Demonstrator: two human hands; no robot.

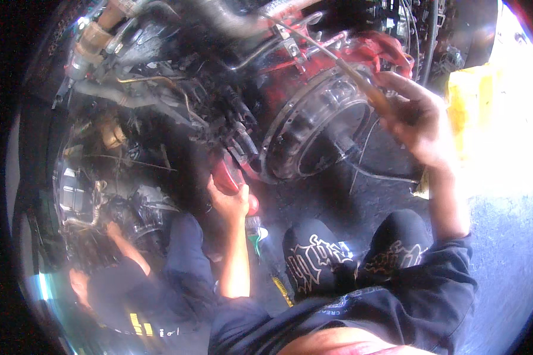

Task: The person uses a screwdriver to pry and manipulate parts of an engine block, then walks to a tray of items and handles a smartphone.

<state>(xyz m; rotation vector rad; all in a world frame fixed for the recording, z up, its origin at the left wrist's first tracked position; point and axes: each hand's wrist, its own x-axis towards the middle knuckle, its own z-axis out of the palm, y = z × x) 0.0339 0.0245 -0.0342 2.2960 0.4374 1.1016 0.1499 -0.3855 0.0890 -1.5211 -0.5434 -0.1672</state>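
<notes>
1. Right hand (419,123), 2 o'clock of the view: fingers closed round the handle of a long-shafted tool (370,90). Handle amber; thin shaft slanting up toward 12 o'clock. Whether its tip touches anything: cannot tell.
2. Left hand (228,202), 8 o'clock, just off centre: fingers grasping a red piece (224,171), which shows above and below the grip. Whether hollow, or joined to the machinery: cannot tell.
3. Round metal housing (279,137), 1 o'clock, between the hands: ring-rimmed, tilted, with a recessed middle. Contents: a central shaft (341,142) within the recess.
4. Red casting (391,48), between 1 and 2 o'clock, behind the housing.
5. Yellow box-like container (471,94), 2 o'clock, beyond the right hand: partly washed out by glare; contents not discernible.
6. Small bottle-like item (256,236), 6 o'clock, just below the red piece: green showing on or in it; which, cannot tell.
7. Co-worker (121,290), 8 o'clock, near the rim: dark clothing, one arm extended toward machinery (145,216).
</notes>
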